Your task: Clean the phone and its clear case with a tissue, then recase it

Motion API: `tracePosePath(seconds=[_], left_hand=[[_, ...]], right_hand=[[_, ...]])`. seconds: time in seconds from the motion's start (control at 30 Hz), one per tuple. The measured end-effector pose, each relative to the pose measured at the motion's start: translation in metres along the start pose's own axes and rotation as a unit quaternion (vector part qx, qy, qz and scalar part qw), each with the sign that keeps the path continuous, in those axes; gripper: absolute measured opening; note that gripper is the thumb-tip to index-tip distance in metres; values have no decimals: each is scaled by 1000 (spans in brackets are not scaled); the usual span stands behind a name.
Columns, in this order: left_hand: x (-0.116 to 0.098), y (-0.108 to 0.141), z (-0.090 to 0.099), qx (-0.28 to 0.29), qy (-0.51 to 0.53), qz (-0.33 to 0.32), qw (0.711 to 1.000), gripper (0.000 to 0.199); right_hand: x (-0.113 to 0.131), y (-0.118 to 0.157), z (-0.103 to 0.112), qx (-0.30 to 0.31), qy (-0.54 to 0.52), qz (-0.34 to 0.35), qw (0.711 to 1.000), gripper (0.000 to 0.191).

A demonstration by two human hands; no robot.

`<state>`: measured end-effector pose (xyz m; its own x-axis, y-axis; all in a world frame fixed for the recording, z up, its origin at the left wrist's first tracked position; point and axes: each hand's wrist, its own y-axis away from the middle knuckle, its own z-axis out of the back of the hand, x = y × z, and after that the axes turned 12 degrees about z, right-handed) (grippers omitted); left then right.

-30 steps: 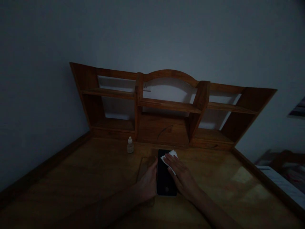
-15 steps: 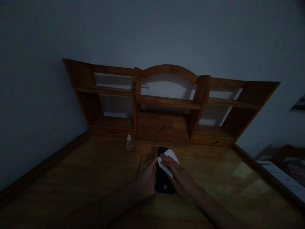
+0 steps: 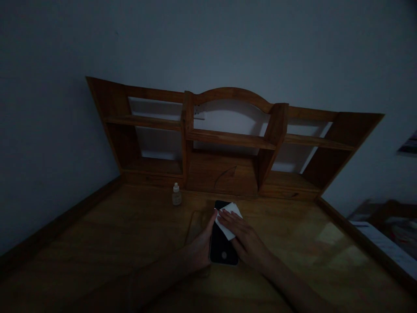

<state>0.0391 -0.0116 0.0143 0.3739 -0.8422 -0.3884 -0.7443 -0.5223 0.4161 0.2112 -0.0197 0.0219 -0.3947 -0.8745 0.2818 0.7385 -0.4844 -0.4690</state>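
A dark smartphone [image 3: 223, 247] with a light rim lies upright in my view on the wooden desk. My left hand [image 3: 199, 251] grips its left edge, the thumb along the side near the top. With my right hand [image 3: 243, 232] I press a folded white wipe [image 3: 230, 208] onto the upper part of the screen, fingers laid over it. Part of the screen is covered by the wipe and fingers. Beside and partly under my left hand lies a flat, see-through outline like a phone case [image 3: 193, 221], hard to make out in the dim light.
A small clear bottle with a white cap [image 3: 176, 195] stands left of the phone, near the back. A wooden shelf unit [image 3: 228, 174] lines the desk's rear against the wall. Raised edges bound the desk [image 3: 130, 226] at both sides. White papers [image 3: 384, 243] lie beyond the right edge.
My right hand and the wipe have shifted slightly left on the screen, with the fingers lying flatter. The phone and my left hand have moved slightly left.
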Motion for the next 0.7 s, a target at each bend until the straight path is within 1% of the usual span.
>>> tracePosePath(seconds=[0.07, 0.13, 0.2, 0.3, 0.47, 0.6, 0.7], left_hand=[[1, 3, -4, -20, 5, -8, 1000, 65], [1, 5, -7, -29, 14, -15, 999, 58], [1, 6, -8, -31, 30, -17, 999, 58], [1, 4, -4, -32, 35, -7, 999, 64], [1, 1, 6, 7, -4, 5, 1000, 71], [0, 4, 4, 21, -26, 6, 999, 73], [1, 3, 2, 43, -36, 4, 998, 74]], right_hand=[[0, -1, 1, -5, -5, 6, 1000, 65], [0, -1, 1, -10, -8, 15, 1000, 65], [-1, -1, 3, -9, -11, 25, 1000, 65], [-1, 1, 5, -9, -11, 24, 1000, 65], [-2, 3, 4, -41, -2, 11, 999, 59], [-10, 6, 1, -74, 19, -11, 997, 56], [-18, 7, 1, -93, 31, -39, 994, 55]])
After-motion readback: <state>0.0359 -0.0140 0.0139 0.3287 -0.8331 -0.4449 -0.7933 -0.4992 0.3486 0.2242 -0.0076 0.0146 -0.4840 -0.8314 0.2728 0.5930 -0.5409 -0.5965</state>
